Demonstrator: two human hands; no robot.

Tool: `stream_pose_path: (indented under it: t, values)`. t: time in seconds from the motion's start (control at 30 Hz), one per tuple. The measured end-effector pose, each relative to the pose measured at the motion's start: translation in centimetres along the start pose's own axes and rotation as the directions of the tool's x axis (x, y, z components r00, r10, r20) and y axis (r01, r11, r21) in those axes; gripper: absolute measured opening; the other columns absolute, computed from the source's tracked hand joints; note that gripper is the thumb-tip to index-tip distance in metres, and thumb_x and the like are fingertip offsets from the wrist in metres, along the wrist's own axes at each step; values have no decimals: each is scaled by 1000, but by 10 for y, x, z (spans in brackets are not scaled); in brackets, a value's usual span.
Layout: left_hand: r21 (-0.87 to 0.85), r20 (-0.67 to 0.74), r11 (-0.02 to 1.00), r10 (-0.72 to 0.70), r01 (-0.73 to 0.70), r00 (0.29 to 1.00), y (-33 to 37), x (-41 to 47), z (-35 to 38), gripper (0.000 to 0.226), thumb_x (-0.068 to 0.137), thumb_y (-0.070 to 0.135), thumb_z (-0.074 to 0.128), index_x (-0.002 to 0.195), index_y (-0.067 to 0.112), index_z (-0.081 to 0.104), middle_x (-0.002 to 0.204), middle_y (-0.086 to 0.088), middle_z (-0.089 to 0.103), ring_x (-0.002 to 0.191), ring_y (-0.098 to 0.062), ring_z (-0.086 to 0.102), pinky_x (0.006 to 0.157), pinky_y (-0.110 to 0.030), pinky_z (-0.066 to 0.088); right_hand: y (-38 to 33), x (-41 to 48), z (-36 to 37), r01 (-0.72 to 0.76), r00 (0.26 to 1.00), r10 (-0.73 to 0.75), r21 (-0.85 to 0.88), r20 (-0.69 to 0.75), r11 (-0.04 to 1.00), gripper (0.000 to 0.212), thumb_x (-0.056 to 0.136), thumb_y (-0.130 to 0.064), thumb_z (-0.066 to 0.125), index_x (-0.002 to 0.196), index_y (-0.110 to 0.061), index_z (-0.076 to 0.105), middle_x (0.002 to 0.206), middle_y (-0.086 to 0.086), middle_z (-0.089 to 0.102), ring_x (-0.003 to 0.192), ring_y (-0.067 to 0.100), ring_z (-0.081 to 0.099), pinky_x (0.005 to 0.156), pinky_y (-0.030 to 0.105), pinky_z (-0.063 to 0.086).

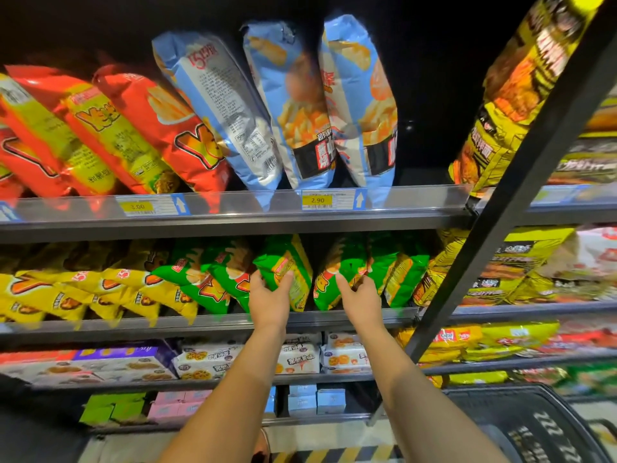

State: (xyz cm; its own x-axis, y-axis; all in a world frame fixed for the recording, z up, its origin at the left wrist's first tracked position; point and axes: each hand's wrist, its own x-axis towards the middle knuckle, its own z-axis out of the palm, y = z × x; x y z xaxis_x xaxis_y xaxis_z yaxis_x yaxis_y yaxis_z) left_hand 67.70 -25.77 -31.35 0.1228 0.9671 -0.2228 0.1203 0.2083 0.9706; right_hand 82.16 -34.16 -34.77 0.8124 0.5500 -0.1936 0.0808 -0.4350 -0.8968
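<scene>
Head view – we see green snack bag (pixel 283 260), glossy, yellow panel on side, standing tilted on middle shelf (pixel 200 324). Its lower edge sits in left hand (pixel 269 297), thumb and fingers curled round it. Just right stands second green bag (pixel 347 262) – right hand (pixel 362 299) touches it, forefinger straight; whether it grips, we cannot tell. Print blurred; bag tops hidden behind upper shelf (pixel 233 225).

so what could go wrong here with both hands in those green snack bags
1. The left hand grips a green bag packed against the neighbouring green bags; pulling it could drag them over the shelf lip.
2. The right hand seems only to touch a second green bag, so it may slip.
3. A blue bag overhangs the shelf above; a raised arm could knock it.
</scene>
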Motion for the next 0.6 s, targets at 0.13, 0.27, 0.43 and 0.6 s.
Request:
stream_pose_path:
  t: [0.13, 0.27, 0.43, 0.6]
  values:
    - [29, -1, 997, 78, -78, 997, 9, -13, -5, 44, 94, 34, 78, 133, 22, 60, 115, 10, 72, 110, -15, 69, 102, -44, 57, 3, -6, -7, 4, 1000, -2, -66, 29, 998, 56, 97, -56, 66, 123, -7, 59, 102, 3, 71, 97, 24, 66, 75, 32, 44]
    - [15, 0, 990, 139, -139, 990, 19, -30, -14, 59, 96, 39, 76, 147, 20, 53, 126, 13, 63, 122, -13, 59, 105, -34, 48, -5, -14, -24, 16, 995, 13, -294, 95, 956, 59, 96, -66, 57, 88, -8, 56, 79, 6, 58, 81, 26, 60, 68, 34, 42]
    - [-7, 99, 989, 145, -145, 984, 29, -61, -24, 24, 100, 43, 70, 122, 33, 67, 113, 14, 73, 107, -7, 69, 75, -19, 57, -28, -43, -45, 194, 959, -154, -156, 240, 969, 53, 98, -68, 54, 80, -19, 63, 83, 1, 64, 87, 24, 63, 77, 35, 47]
    - [7, 281, 1000, 9, -12, 960, 34, -101, -30, 47, 99, 60, 61, 137, 32, 61, 140, 14, 61, 129, -10, 56, 103, -35, 46, -42, -73, -53, 142, 907, -187, 145, 376, 979, 84, 89, -81, 53, 152, -25, 46, 141, -15, 50, 134, 12, 50, 109, 37, 42]
